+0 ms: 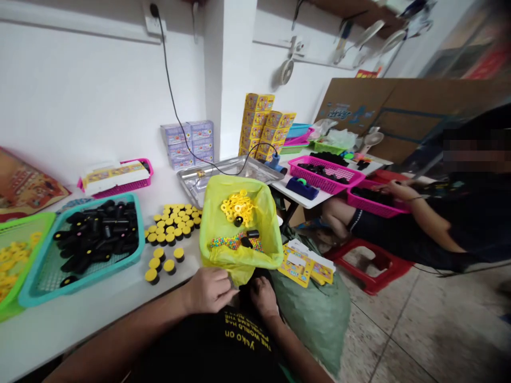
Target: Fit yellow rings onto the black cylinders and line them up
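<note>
In front of me stands a yellow-green basket [275, 234] lined with a yellow plastic bag [239, 274]. It holds small yellow ring-ended plastic parts [239, 207], multicoloured beads [227, 243] and a few black cylindrical pieces [253, 234]. My left hand [209, 290] is closed just below the basket's near edge, close to the hanging bag; what its fingers hold, if anything, is hidden. Lower and to the right, my right hand [264, 298] rests near my lap with fingers curled, their contents also hidden. Several black pieces with yellow tops [170, 229] stand on the table left of the basket.
A teal basket [138, 223] of black parts and a green basket [40, 221] of yellow parts stand left. Behind are a metal tray [187, 183] and stacked yellow boxes [255, 119]. A green sack [319, 324] bearing cardboard lies right. Another person [435, 223] sits beyond.
</note>
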